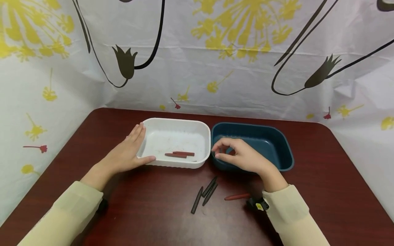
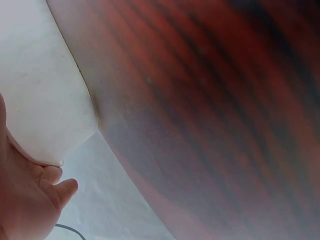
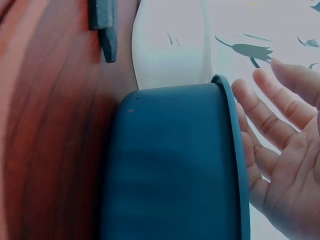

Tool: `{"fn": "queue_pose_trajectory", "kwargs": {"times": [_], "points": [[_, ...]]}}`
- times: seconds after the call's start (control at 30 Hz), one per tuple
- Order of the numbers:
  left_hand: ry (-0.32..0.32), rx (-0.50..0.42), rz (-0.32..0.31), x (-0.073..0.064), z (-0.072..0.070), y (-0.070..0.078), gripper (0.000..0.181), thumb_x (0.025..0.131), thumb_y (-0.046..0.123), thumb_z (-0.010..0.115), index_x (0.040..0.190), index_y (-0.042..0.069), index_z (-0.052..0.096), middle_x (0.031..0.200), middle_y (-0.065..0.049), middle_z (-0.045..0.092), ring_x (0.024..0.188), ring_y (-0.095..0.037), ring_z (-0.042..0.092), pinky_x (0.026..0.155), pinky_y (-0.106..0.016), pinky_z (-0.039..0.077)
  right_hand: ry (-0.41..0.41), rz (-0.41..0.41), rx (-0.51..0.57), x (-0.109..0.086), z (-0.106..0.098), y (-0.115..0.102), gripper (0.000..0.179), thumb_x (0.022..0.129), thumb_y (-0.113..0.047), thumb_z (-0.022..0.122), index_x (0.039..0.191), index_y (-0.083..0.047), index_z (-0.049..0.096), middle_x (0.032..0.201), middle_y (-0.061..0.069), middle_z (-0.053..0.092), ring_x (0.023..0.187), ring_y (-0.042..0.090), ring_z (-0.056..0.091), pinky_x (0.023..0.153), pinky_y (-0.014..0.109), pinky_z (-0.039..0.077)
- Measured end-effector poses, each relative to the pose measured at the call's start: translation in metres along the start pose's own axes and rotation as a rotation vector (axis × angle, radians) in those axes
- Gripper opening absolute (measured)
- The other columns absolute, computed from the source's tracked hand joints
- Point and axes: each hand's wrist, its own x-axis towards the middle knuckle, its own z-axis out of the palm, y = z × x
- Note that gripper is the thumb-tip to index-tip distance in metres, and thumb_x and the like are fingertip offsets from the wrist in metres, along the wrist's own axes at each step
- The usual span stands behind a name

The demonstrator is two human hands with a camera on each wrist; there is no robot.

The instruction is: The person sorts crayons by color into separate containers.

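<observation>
My left hand [image 1: 127, 150] rests with straight fingers along the left side of a white plastic tray [image 1: 172, 135], thumb at its near rim. Two red crayons [image 1: 186, 153] lie in that tray. Over the near left corner of a dark blue tray [image 1: 278, 150], my right hand [image 1: 243, 155] hovers with loosely bent fingers and holds nothing. A bit of red shows through the gap between its thumb and fingers. The right wrist view has the same hand [image 3: 285, 145] beside the blue rim, thumb and fingertips apart.
Three dark crayons [image 1: 197, 200] lie close together on the brown table [image 1: 147, 212] in front of the trays. A red crayon [image 1: 236, 196] lies near my right wrist, partly hidden by the strapped device [image 1: 258, 204]. Patterned white sheeting [image 1: 184, 61] stands behind the table.
</observation>
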Motion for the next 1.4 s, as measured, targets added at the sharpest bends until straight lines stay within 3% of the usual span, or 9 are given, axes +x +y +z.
{"fn": "queue_pose_trajectory", "kwargs": {"times": [0.57, 1.0, 1.4], "points": [[0.011, 0.011, -0.004, 0.002, 0.0, 0.0, 0.11, 0.077, 0.072, 0.049, 0.147, -0.003, 0.007, 0.156, -0.015, -0.001, 0.144, -0.03, 0.002, 0.113, -0.048, 0.018, 0.064, 0.013, -0.086, -0.039, -0.005, 0.005, 0.016, 0.09, -0.032, 0.059, 0.104, -0.025, 0.061, 0.098, -0.012, 0.062, 0.087, 0.005, 0.055, 0.074, 0.03, 0.049], [0.003, 0.013, -0.007, 0.002, 0.0, 0.0, 0.11, 0.078, 0.073, 0.048, 0.147, -0.001, 0.005, 0.156, -0.014, -0.003, 0.144, -0.029, 0.0, 0.112, -0.049, 0.02, 0.09, -0.032, -0.144, -0.057, -0.002, 0.006, 0.013, 0.09, -0.026, 0.059, 0.103, -0.023, 0.062, 0.099, -0.009, 0.061, 0.091, 0.005, 0.054, 0.073, 0.028, 0.048], [0.009, 0.014, -0.002, 0.001, 0.001, -0.001, 0.11, 0.078, 0.072, 0.049, 0.147, -0.001, 0.006, 0.156, -0.014, -0.002, 0.144, -0.029, 0.001, 0.113, -0.048, 0.018, 0.081, -0.116, -0.182, -0.073, -0.002, 0.004, 0.019, 0.09, -0.02, 0.06, 0.104, -0.033, 0.06, 0.097, -0.018, 0.058, 0.084, -0.002, 0.053, 0.067, 0.022, 0.048]]}}
